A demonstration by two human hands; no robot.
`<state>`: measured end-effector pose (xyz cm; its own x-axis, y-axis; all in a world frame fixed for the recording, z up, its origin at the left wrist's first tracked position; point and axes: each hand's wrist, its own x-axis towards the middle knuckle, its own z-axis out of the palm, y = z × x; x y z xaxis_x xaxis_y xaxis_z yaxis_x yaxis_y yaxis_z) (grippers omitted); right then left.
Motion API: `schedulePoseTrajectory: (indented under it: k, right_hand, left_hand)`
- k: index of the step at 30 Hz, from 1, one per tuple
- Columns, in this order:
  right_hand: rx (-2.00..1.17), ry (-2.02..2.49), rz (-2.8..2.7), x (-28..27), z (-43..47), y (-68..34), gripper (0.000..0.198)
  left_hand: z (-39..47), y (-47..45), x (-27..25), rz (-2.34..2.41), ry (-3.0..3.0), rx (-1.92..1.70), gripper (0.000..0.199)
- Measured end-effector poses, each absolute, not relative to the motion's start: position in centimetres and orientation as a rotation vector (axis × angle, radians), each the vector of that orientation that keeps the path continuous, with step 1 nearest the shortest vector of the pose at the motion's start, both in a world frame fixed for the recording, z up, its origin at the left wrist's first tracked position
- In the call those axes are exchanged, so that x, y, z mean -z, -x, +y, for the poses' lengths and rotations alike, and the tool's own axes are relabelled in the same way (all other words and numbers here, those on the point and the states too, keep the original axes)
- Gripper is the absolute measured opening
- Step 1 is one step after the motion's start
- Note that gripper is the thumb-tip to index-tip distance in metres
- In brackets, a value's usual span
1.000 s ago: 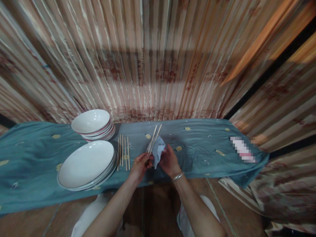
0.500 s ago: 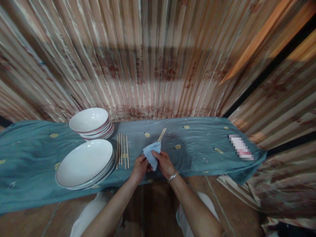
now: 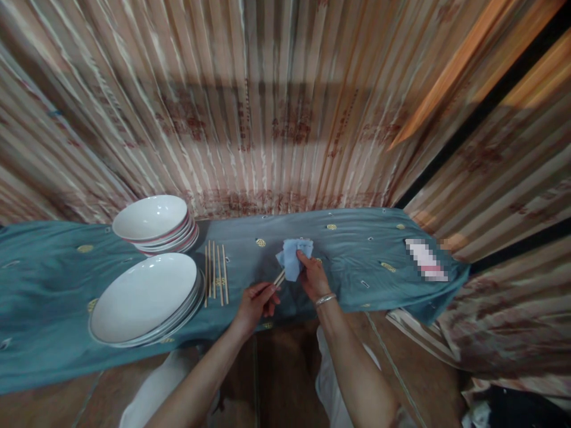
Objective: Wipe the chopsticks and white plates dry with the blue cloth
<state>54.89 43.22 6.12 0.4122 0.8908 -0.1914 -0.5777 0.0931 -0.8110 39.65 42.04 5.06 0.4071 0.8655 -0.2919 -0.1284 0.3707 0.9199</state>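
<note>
My left hand [image 3: 257, 302] pinches a pair of light wooden chopsticks [image 3: 279, 277] near their lower ends. Their upper part runs under a light blue cloth [image 3: 294, 255]. That cloth is gripped in my right hand [image 3: 314, 276], thumb on top, and wraps about the far part of the chopsticks, whose tips are hidden. Left of my hands, several loose chopsticks [image 3: 225, 276] lie roughly parallel on the teal tablecloth [image 3: 250, 264].
A stack of white plates [image 3: 143, 297] stands at the table's left front, with a stack of white bowls [image 3: 151, 217] behind it. A blurred-out pink and white item [image 3: 426, 260] lies at the right end. Patterned curtains [image 3: 285, 119] hang behind the table.
My right hand has slid the cloth up and away along the chopsticks, covering their far tips. Their lower part now shows between my hands, which are farther apart.
</note>
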Motion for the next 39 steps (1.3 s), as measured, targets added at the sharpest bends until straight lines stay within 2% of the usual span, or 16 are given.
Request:
schedulePoseTrajectory:
  k: [7,17,25,39]
  right_hand:
    - [-1.247,0.917,-0.392,-5.5,43.1,-53.4,0.024]
    - [-1.375,0.952,-0.530,-5.3,42.0,-50.7,0.031]
    - [-1.230,0.991,-0.443,-5.8,42.3,-53.3,0.029]
    - [-1.238,0.968,-0.414,-5.9,42.4,-53.2,0.029]
  left_hand:
    - [42.1,-39.7,-5.2,0.887,-0.832,-0.843,0.035]
    - [42.8,-40.0,-5.1,0.884,-0.805,-0.910,0.036]
    - [42.1,-39.8,-4.9,0.924,-0.852,-0.850,0.043]
    - [42.5,-39.4,-4.8,0.889,-0.719,-0.841,0.050]
